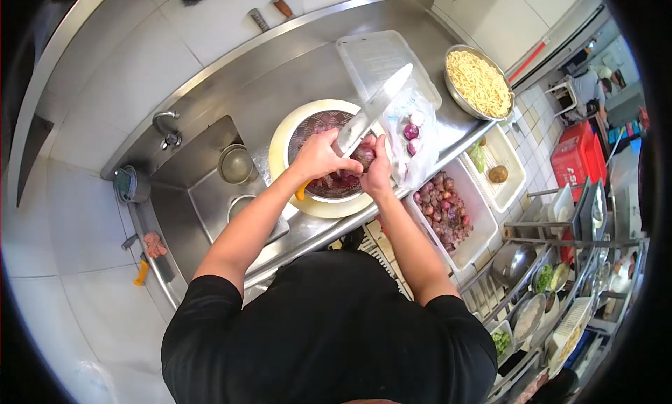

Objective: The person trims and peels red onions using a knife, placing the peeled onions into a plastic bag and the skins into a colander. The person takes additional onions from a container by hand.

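Observation:
My left hand (320, 157) is wrapped round a large kitchen knife (381, 101), its wide blade pointing away to the upper right. Part of the knife's yellow handle shows below that hand. In my right hand (379, 173) is a dark red onion (363, 156), close against the base of the blade. Both hands are above a perforated metal colander (297, 134) with onion pieces or skins in it. It sits within a cream-coloured round basin (278, 150). Right of it, a clear plastic bag (425, 159) bears several peeled purple onions (411, 131).
A white tub (486, 244) of unpeeled onions stands below the counter edge, beside a cream basket (518, 167). A bowl of noodles (480, 82) and a clear lid (371, 50) lie on the steel counter. The sink (210, 197) with metal pots is left; a loaded rack (560, 243) stands right.

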Demonstrator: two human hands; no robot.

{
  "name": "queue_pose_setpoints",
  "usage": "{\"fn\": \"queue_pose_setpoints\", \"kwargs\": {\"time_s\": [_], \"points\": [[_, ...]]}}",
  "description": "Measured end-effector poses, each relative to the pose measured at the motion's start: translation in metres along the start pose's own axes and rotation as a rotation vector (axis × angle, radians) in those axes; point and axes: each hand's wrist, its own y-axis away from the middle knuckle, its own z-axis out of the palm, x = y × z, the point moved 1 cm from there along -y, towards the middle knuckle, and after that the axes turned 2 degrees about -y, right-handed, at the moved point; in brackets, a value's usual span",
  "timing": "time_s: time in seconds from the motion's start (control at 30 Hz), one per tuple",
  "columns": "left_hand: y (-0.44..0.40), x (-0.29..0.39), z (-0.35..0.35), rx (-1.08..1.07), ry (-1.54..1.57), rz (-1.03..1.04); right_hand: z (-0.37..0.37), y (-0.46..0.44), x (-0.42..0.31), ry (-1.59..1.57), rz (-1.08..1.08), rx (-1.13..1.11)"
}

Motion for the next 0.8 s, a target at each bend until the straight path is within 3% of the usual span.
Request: {"fn": "queue_pose_setpoints", "kwargs": {"time_s": [0.1, 0.13, 0.27, 0.4, 0.5, 0.6, 0.7, 0.8], "points": [[0.002, 0.002, -0.015, 0.008, -0.163, -0.087, 0.009, -0.004, 0.018, 0.104, -0.120, 0.030], [0.004, 0.001, -0.016, 0.053, -0.178, -0.030, 0.010, -0.006, 0.020, 0.168, -0.172, 0.020], [0.008, 0.004, -0.023, 0.086, -0.238, -0.050, 0.035, 0.002, 0.006, 0.613, -0.493, 0.080], [0.011, 0.003, -0.015, 0.153, -0.137, -0.122, 0.058, 0.003, -0.001, 0.624, -0.773, 0.120], [0.014, 0.006, -0.001, 0.213, -0.018, -0.116, 0.064, 0.004, 0.001, 0.478, -0.856, 0.143], [0.019, 0.010, 0.003, 0.195, 0.023, -0.129, 0.069, 0.009, -0.006, 0.430, -0.853, 0.117], [0.020, 0.010, -0.004, 0.168, -0.055, -0.070, 0.058, 0.012, -0.020, 0.770, -0.643, 0.102], [0.019, 0.005, -0.008, 0.139, -0.115, 0.011, 0.050, 0.002, -0.015, 0.859, -0.588, 0.033]]}}
